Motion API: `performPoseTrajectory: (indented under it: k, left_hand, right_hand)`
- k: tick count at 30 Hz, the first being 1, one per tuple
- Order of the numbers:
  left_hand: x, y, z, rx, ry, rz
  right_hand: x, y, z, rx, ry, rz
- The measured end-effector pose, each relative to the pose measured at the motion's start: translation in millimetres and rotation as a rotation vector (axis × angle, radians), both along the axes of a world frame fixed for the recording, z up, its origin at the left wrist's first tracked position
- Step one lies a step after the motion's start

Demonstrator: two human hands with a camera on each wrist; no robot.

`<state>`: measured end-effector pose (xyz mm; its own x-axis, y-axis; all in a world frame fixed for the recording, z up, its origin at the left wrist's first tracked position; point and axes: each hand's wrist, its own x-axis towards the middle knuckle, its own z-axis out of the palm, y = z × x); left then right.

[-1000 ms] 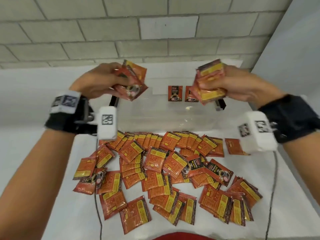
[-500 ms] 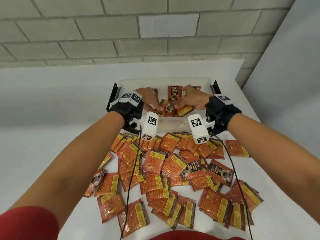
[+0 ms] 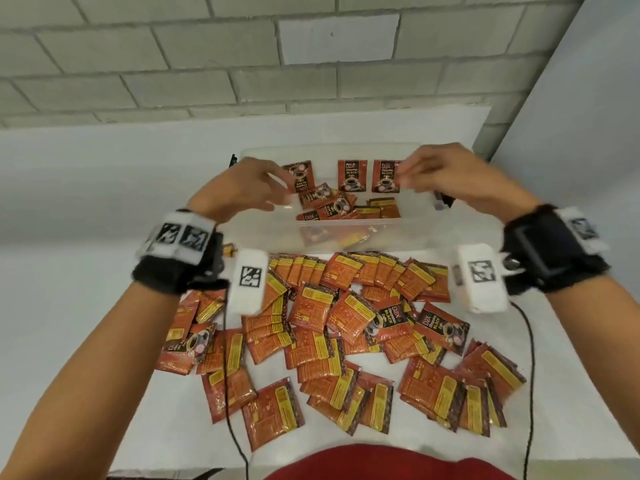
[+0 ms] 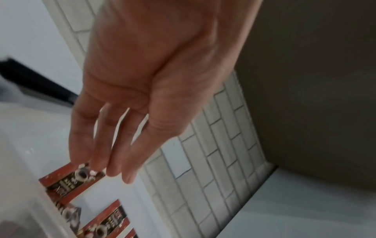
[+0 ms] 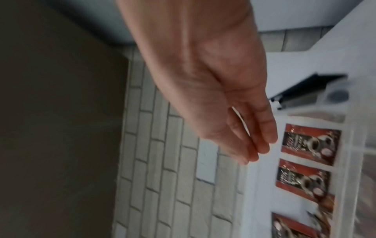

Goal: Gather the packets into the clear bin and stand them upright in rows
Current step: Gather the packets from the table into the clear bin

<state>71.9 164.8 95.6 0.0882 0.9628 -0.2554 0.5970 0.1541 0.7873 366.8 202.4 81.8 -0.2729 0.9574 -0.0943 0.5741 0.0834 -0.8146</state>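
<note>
The clear bin [image 3: 346, 224] stands at the back of the white table. Three red and black coffee packets stand against its far wall: one at the left [image 3: 302, 176], one in the middle [image 3: 352, 175], one at the right [image 3: 386, 176]. More packets [image 3: 329, 207] lie loose and tilted on the bin's floor. My left hand [image 3: 277, 192] hovers over the bin's left side, fingers relaxed and empty, fingertips [image 4: 105, 165] by the left standing packet [image 4: 71, 182]. Over the right side my right hand [image 3: 408, 174] holds nothing, its straight fingers [image 5: 258, 153] just beside the right standing packet [image 5: 309, 143].
A big heap of several orange-red packets [image 3: 346, 327] covers the table in front of the bin, right up to its near wall. Black latches [image 3: 443, 200] sit on the bin's ends. A brick wall stands behind, a grey panel [image 3: 588, 98] at the right. Cables [image 3: 530, 375] trail off my wrists.
A second ago each hand held a bundle of packets above the bin. Both bundles now lie in the bin, and the hands have let go and drawn apart, empty.
</note>
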Motion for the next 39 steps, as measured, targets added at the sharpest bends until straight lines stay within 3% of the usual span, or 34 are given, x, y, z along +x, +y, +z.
performPoseTrajectory:
  k: [2,4,10,13,18,25,30,34,39]
  left_hand:
    - [-17,-29,1,0.001,-0.007,0.016]
    - [-35,-55,-7,-0.031,0.031,0.042]
    - [-85,-109,-69,-0.204,0.300,0.217]
    - [-100,-117,-99,-0.261,0.533,0.294]
    - [-119,-116,-129,-0.262,0.548,0.383]
    - [-124,-120,-111,-0.197,0.300,0.562]
    - [-116,-142,-85,-0.226,0.032,0.452]
    - [-97,-152,-111,-0.266,0.238,0.376]
    - [-92,-155,-143,-0.154,0.514,0.443]
  right_hand:
    - [25,-24,6,0.008,0.062,-0.072]
    - [49,-43,-2,-0.018,-0.002,-0.124]
    - [97,-63,-86,-0.254,-0.563,-0.128]
    - [99,-69,-114,-0.212,-0.670,-0.135]
    - [99,-75,-114,-0.216,-0.622,-0.210]
    - [121,-123,-82,-0.348,-0.232,-0.217]
    - [114,-181,-87,-0.444,-0.324,-0.054]
    - [107,-194,-110,-0.291,-0.442,-0.070]
    - [92,-196,-118,-0.265,-0.530,-0.165]
